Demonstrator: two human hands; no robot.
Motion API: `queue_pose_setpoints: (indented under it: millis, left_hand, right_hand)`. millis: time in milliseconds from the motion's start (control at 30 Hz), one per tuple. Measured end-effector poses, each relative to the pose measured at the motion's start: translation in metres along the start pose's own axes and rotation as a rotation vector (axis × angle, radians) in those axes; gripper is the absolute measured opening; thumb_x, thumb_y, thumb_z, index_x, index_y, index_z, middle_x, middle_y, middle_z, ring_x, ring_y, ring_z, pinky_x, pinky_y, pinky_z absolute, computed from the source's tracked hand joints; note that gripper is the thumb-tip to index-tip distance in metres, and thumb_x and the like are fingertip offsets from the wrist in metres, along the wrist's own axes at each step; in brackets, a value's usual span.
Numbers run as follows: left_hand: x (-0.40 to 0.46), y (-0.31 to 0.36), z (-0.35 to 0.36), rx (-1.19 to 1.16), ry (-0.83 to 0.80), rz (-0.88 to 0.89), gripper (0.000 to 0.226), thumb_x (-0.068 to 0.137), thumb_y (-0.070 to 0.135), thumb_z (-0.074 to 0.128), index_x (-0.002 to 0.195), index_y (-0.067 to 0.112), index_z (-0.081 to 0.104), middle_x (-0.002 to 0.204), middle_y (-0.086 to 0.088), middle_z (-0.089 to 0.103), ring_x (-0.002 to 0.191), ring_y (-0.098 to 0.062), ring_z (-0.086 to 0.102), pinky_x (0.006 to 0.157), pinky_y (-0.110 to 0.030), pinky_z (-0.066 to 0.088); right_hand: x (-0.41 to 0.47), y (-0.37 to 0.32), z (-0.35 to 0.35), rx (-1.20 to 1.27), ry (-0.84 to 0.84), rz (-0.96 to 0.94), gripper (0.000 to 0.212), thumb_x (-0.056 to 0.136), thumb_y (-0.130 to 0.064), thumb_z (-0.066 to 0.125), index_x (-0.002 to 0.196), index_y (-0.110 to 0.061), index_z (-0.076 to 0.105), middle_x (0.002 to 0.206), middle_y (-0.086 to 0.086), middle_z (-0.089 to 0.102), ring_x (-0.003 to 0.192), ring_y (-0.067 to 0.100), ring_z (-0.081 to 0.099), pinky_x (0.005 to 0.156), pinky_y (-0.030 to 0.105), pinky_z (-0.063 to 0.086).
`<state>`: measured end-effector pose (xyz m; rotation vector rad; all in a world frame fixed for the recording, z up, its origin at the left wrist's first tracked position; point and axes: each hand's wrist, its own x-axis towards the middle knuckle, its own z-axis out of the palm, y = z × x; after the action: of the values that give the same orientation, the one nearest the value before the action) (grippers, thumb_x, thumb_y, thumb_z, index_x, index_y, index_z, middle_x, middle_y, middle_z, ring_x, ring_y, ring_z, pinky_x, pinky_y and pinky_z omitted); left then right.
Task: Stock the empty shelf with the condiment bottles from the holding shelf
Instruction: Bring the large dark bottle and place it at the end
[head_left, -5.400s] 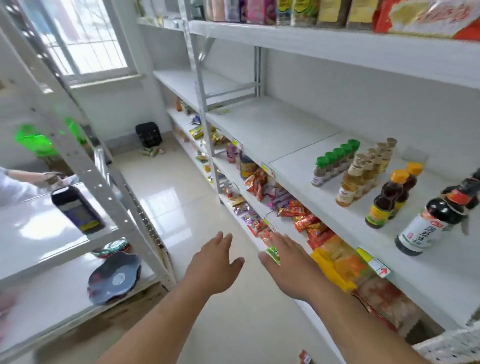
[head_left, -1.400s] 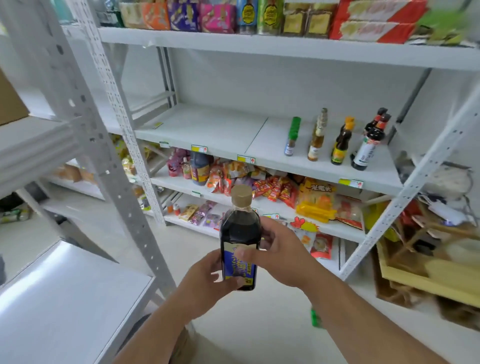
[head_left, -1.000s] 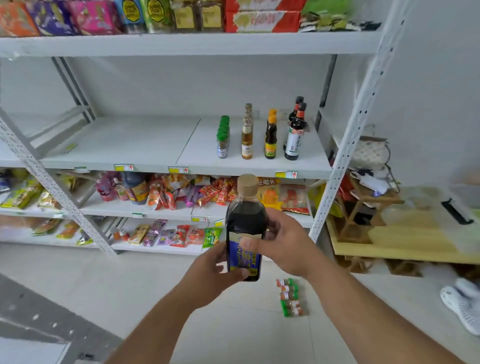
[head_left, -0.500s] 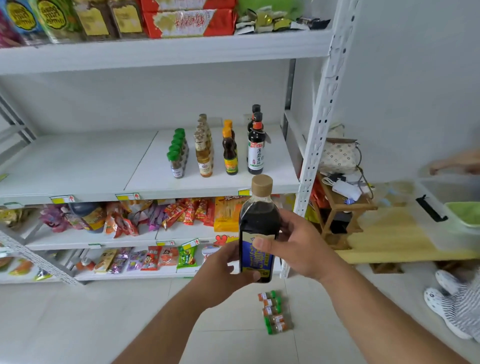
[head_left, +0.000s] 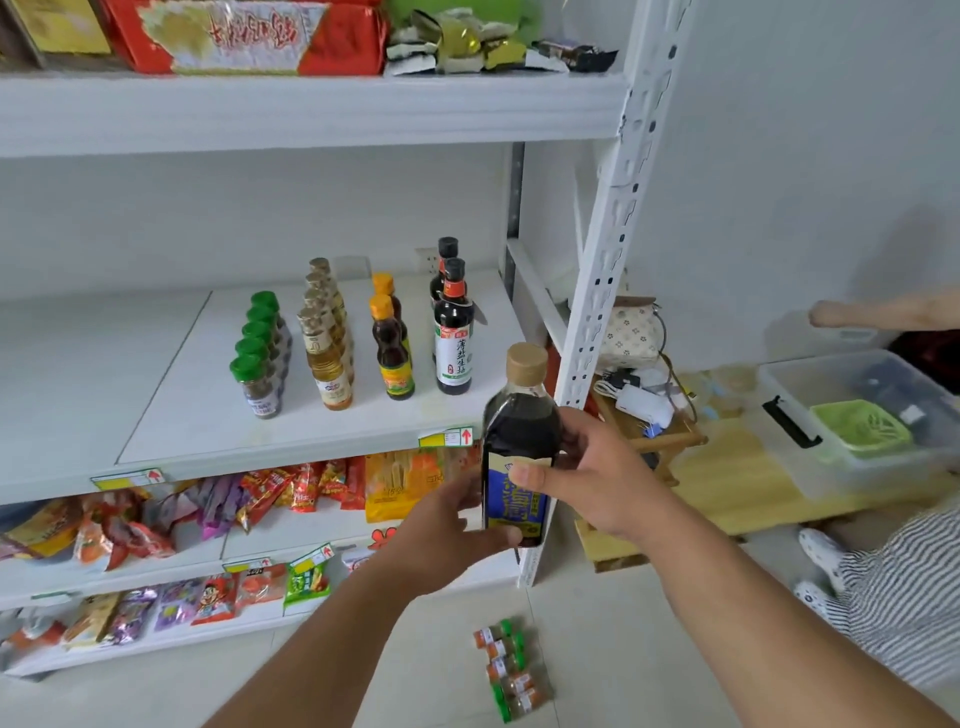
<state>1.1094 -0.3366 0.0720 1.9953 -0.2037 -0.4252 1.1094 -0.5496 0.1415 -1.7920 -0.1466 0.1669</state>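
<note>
- Dark sauce bottle (head_left: 521, 447): upright, tan cap at 12 o'clock, blue label facing the camera; held in the air in front of the shelf (head_left: 291, 426), near its right front corner and just left of the white perforated upright (head_left: 605, 291).
- Right hand (head_left: 597, 478): fingers wrapped round the bottle from 3 o'clock, thumb laid across the top of the label.
- Left hand (head_left: 447, 540): grips the bottle's lower part from 8 o'clock, thumb across the foot of the label.
- Shelf, at 10 o'clock of the held bottle: four rows of bottles running front to back; from left, green-capped jars (head_left: 257, 364), pale oil bottles (head_left: 327, 348), orange-capped bottles (head_left: 390, 353), black-capped soy bottles (head_left: 453, 332). The rows stand near one another, not touching.
- Lower shelves, at 8 o'clock: snack packets (head_left: 260, 499).
- Floor, at 6 o'clock: a strip of small green-capped jars (head_left: 511, 670) lying flat.
- At 3 o'clock: a clear bin (head_left: 810, 467) holding a green basket (head_left: 862, 426).
</note>
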Motion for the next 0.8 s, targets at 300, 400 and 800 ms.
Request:
queue_pose_setpoints:
  millis: [300, 400, 800]
  left_hand:
    - [0.083, 0.018, -0.002, 0.048, 0.035, -0.024, 0.055, 0.079, 0.035, 0.087, 0.126, 0.035, 0.059, 0.11, 0.022, 0.072, 0.106, 0.008, 0.064, 0.095, -0.021, 0.054]
    - [0.106, 0.025, -0.003, 0.059, 0.07, -0.048, 0.054, 0.08, 0.033, 0.087, 0.126, 0.038, 0.058, 0.11, 0.026, 0.07, 0.102, 0.018, 0.06, 0.081, -0.004, 0.047]
    - [0.192, 0.023, -0.005, -0.046, 0.197, -0.057, 0.058, 0.08, 0.031, 0.085, 0.129, 0.038, 0.054, 0.117, 0.025, 0.068, 0.113, 0.014, 0.057, 0.106, -0.029, 0.044]
  right_hand:
    - [0.079, 0.016, -0.04, -0.037, -0.017, 0.025, 0.047, 0.077, -0.027, 0.09, 0.119, -0.031, 0.069, 0.115, -0.01, 0.076, 0.112, 0.009, 0.07, 0.102, 0.043, 0.055]
    - [0.107, 0.022, -0.056, -0.059, -0.036, 0.022, 0.053, 0.073, -0.037, 0.09, 0.121, -0.033, 0.068, 0.116, -0.013, 0.076, 0.112, 0.008, 0.069, 0.103, 0.044, 0.054]
    - [0.203, 0.036, -0.08, -0.051, -0.066, 0.026, 0.045, 0.078, -0.015, 0.089, 0.117, -0.027, 0.068, 0.11, -0.007, 0.078, 0.105, 0.009, 0.073, 0.097, 0.039, 0.058]
